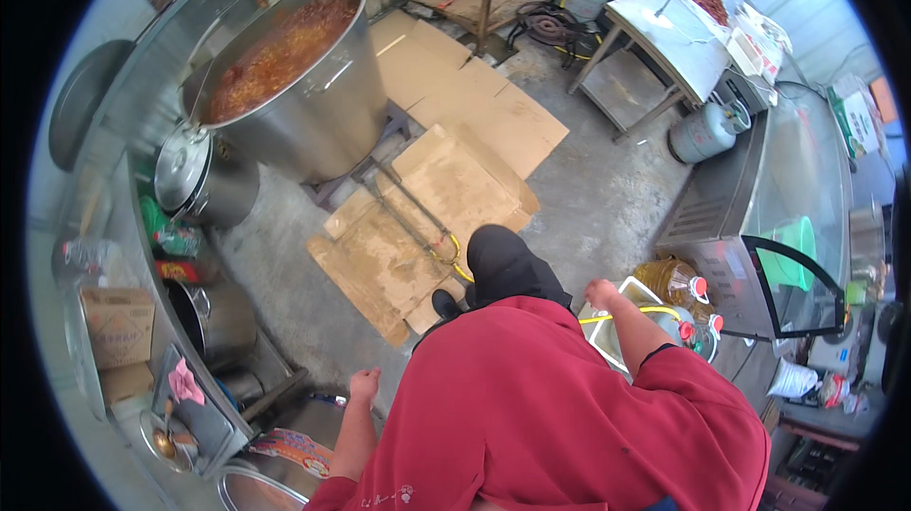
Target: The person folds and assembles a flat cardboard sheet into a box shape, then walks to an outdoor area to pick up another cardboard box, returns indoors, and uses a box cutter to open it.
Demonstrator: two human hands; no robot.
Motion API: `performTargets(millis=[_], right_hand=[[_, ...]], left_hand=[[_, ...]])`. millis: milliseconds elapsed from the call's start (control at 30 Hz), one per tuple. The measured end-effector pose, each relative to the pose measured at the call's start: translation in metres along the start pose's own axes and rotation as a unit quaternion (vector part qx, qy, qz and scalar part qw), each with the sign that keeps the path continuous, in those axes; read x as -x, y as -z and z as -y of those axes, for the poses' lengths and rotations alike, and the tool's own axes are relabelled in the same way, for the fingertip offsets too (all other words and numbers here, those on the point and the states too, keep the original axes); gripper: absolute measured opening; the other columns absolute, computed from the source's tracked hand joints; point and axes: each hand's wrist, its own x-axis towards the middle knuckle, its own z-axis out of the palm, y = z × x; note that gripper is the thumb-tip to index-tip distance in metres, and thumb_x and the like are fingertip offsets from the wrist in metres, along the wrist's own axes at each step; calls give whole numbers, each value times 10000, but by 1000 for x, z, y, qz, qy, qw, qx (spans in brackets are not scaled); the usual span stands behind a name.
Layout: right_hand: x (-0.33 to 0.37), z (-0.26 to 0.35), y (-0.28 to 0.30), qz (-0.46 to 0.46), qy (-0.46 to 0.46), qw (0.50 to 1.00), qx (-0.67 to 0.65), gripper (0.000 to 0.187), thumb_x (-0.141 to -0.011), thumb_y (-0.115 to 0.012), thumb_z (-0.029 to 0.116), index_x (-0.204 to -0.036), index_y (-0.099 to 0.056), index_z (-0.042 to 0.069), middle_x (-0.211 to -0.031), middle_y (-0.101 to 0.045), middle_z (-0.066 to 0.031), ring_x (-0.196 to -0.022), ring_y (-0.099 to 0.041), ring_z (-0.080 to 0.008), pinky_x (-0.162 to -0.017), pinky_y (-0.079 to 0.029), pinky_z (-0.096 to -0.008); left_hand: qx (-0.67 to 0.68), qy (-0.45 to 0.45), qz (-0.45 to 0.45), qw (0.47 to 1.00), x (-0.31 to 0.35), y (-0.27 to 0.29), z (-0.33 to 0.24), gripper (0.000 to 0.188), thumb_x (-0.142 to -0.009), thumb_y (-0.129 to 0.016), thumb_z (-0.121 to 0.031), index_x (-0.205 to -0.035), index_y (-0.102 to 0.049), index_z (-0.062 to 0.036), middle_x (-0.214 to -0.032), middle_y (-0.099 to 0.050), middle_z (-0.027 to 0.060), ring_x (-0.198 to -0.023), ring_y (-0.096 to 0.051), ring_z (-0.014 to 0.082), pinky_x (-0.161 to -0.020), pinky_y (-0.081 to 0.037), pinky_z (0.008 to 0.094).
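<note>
I look down over my red top and dark trousers at a concrete floor. My left hand (364,384) hangs at my side with the fingers loosely curled, holding nothing, above a metal pot (249,490) and a patterned bag. My right hand (600,294) is swung out to the right, fingers curled and empty as far as I can see, just above a white tub (622,321) and a yellow hose (655,310). Beside it stand large bottles of yellow oil (672,281).
A huge steel vat of red stew (285,74) stands on a burner ahead left, with a lidded pot (195,174) beside it. Flattened cardboard (446,169) covers the floor. Metal tables, two gas cylinders (704,130) and a glass-fronted counter (759,217) line the right.
</note>
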Motion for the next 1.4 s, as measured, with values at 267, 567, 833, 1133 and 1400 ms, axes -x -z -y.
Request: performTargets(millis=[267, 567, 833, 1133, 1400], right_hand=[[-16, -40, 14, 99, 14, 994, 34, 266, -739, -679, 188, -989, -760, 147, -1106, -704, -47, -1072, -654, -276, -879, -567, -400], [-104, -143, 26, 28, 63, 998, 13, 327, -763, -669, 199, -1080, -739, 162, -1132, -702, -29, -1072, -651, -252, -870, -565, -374], [-138, -277, 44, 58, 31, 991, -113, 304, -748, -692, 171, -1047, -734, 143, -1089, -710, -75, -1036, -675, -263, -871, -564, -386], [-239, -437, 111, -10, -87, 990, -111, 188, -765, -668, 222, -909, -753, 138, -957, -714, -116, -981, -675, -306, -840, -552, -419], [-330, -473, 106, -98, -8, 991, -91, 141, -738, -684, 221, -828, -743, 131, -916, -711, -124, -940, -682, -320, -819, -552, -442]], left_hand=[[-10, -75, 64, 995, -16, -26, -53, 444, -870, -690, -425, -990, -740, 0, -953, -729, 209, -915, -702, 335, -819, -530, 434], [-207, 17, 49, 977, -18, -33, -147, 479, -869, -673, -444, -1034, -734, 1, -1065, -712, 230, -1025, -685, 361, -900, -525, 430], [-216, -33, 63, 974, -17, -79, -310, 480, -886, -645, -456, -1051, -727, -12, -1025, -721, 218, -990, -686, 351, -873, -515, 435], [-156, -1, 9, 988, 14, -108, -516, 486, -878, -652, -482, -978, -737, -14, -917, -726, 201, -898, -699, 318, -808, -528, 421], [-145, -15, -7, 989, -4, -105, -583, 475, -875, -658, -472, -958, -738, -12, -873, -727, 188, -853, -700, 311, -781, -532, 419]])
